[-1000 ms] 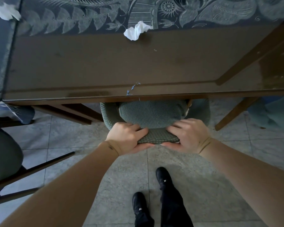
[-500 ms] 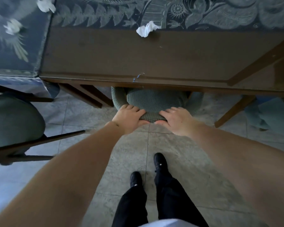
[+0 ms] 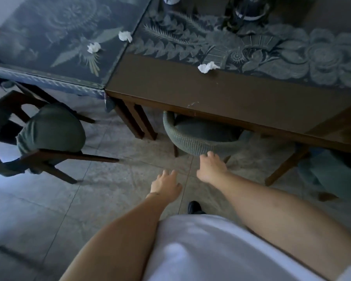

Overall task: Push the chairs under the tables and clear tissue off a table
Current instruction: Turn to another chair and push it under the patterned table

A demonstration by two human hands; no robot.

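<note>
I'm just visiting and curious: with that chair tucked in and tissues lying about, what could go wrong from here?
The other chair on the left stands out in the walkway, legs splayed, so the person might trip on it when moving over. The tissue near the brown table's edge, and the two tissues on the patterned table, could get knocked to the floor. Both the left hand and right hand are empty.

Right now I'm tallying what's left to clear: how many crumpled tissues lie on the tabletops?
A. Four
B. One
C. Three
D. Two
C: two tissues lie on the left table, near its right edge, and one tissue lies on the right table, above the pushed-in chair.
</note>
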